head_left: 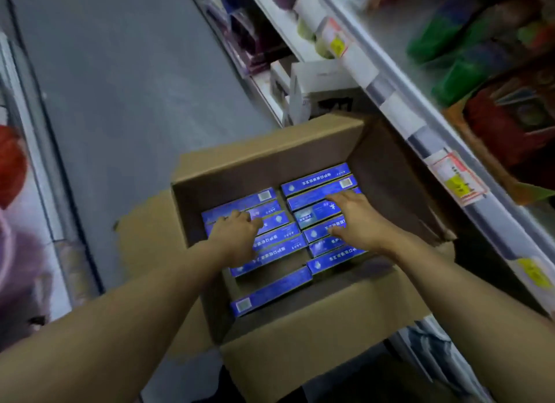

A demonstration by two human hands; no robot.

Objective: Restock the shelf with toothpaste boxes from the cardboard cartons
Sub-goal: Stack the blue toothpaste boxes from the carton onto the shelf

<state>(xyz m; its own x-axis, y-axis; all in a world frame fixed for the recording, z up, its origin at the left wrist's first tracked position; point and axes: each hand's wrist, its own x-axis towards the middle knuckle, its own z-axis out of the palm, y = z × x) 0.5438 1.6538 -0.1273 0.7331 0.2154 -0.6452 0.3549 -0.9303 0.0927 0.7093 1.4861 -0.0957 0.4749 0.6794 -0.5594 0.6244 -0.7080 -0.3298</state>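
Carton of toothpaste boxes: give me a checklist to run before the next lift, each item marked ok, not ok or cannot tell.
1. Carton flaps folded open, contents reachable: ok.
2. Blue toothpaste boxes lie in two columns in the carton, stock left to move: ok.
3. Left hand is down on the left column: ok. Whether its grip has closed on a box: cannot tell.
4. Right hand is spread over the right column, fingers not yet round a box: not ok.
5. Free space on the shelf for these boxes: cannot tell, the visible part holds other goods.
6. Floor beside the carton free of obstacles: ok.
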